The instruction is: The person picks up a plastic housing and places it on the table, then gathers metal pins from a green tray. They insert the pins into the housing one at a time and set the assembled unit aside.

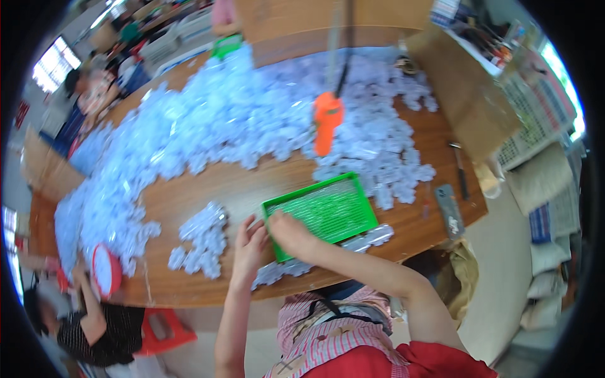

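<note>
Wooden table (208,186): pale-blue pieces (214,116) lie from ten to one o'clock of the central green tray (364,205). Left hand (250,247), at its eight o'clock, is half-open, apparently empty; right hand (287,233) curls over its nine-o'clock end, contents indiscernible.

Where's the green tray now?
In the head view, the green tray lies just right of centre on the wooden table, its left end beneath the right hand.

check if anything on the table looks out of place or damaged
A dark grey, rectangular, phone-like object lies at the near edge of the brown wooden table, by its right corner; it looks easy to knock off and odd beside the loosely heaped pale bluish plastic pieces. Nothing looks clearly damaged.
</note>
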`<state>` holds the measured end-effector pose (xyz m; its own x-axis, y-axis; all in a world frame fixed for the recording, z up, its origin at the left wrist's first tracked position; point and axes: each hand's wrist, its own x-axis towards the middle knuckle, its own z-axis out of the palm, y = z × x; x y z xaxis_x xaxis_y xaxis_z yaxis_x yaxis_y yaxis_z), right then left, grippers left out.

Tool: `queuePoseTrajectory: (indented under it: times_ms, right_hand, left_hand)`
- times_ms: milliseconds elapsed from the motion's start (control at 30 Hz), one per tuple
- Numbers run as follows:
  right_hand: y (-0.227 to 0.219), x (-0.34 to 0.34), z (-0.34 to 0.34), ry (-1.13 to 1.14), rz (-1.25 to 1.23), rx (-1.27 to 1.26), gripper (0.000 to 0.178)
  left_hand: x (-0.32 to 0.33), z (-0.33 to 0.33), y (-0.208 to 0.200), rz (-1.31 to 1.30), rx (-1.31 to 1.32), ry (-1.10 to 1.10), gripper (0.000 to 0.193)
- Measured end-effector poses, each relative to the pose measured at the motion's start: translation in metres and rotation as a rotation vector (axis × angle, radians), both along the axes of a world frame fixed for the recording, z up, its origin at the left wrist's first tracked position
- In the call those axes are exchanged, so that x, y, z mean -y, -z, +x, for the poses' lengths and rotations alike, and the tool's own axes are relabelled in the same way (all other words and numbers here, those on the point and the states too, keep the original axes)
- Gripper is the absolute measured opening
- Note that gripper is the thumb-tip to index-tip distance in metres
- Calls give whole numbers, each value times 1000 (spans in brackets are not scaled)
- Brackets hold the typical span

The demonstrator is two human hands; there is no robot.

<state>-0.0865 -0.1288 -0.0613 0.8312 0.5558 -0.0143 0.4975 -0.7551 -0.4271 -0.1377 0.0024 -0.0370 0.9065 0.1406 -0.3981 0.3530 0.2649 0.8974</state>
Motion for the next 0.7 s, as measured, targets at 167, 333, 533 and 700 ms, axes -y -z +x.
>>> queuePoseTrajectory:
  times_ms: [167,333,533,700]
  right_hand:
    - [10,27,15,-25,237,-119,22]
    - [-24,53,28,194,425,-804,19]
    - [-85,63,7,181,792,-1001,11]
    - [-118,60,-20,61,532,-567,14]
  left_hand:
    - [-3,-12,-20,-15,50,-77,46]
    - [6,-16,-34,-200,66,-153,44]
    - [39,1,-3,-1235,-7,-43,53]
    - [72,3,0,-1571,171,28,53]
